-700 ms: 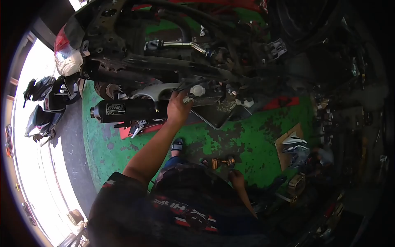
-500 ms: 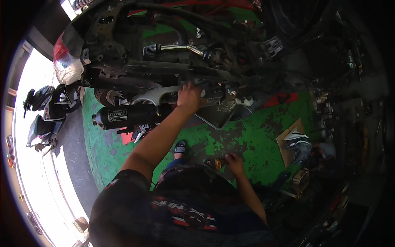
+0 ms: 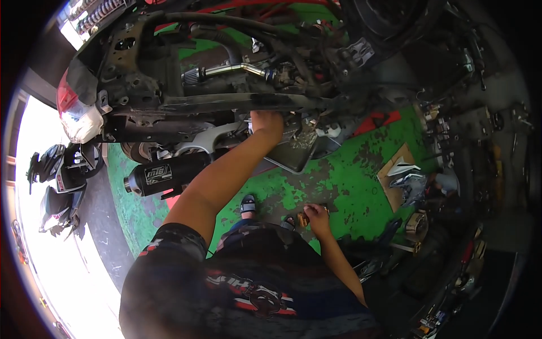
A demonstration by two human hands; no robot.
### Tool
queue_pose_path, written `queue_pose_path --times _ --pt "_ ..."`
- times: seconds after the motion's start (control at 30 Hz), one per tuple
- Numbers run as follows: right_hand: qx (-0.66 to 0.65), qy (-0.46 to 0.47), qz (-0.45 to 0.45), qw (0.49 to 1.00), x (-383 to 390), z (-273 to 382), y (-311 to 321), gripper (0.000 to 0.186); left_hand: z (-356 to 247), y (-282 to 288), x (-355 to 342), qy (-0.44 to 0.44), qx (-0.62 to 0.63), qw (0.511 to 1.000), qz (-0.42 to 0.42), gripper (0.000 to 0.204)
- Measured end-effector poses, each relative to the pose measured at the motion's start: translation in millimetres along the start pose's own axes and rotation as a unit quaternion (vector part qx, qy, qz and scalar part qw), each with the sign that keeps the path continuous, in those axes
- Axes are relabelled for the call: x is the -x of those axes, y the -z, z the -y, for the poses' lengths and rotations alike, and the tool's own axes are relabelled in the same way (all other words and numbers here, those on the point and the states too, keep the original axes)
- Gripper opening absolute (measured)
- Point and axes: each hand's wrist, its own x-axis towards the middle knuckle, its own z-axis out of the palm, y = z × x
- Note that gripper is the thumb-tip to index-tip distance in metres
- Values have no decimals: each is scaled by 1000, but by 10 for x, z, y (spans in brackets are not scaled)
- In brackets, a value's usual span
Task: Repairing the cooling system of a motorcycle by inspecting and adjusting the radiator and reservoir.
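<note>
Left hand point(image 3: 266, 123) now deeper under motorcycle frame point(image 3: 186, 101)

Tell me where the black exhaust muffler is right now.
In the head view, the black exhaust muffler lies left of centre, under the stripped scooter frame, just left of the person's raised left forearm and above the green floor.
</note>
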Motion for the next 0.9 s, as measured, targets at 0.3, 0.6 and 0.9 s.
queue_pose_path --times 0.3,0.6,0.9 --pt "-84 -122 -119 982 293 -179 327 22 3 -153 -164 34 30 999 19 58" --pt "-8 -4 -8 1000 -428 146 291 24 84 -63 -42 34 33 998 29 47" --pt "73 237 141 958 -1775 1336 -583 32 277 127 128 33 44 989 135 67"
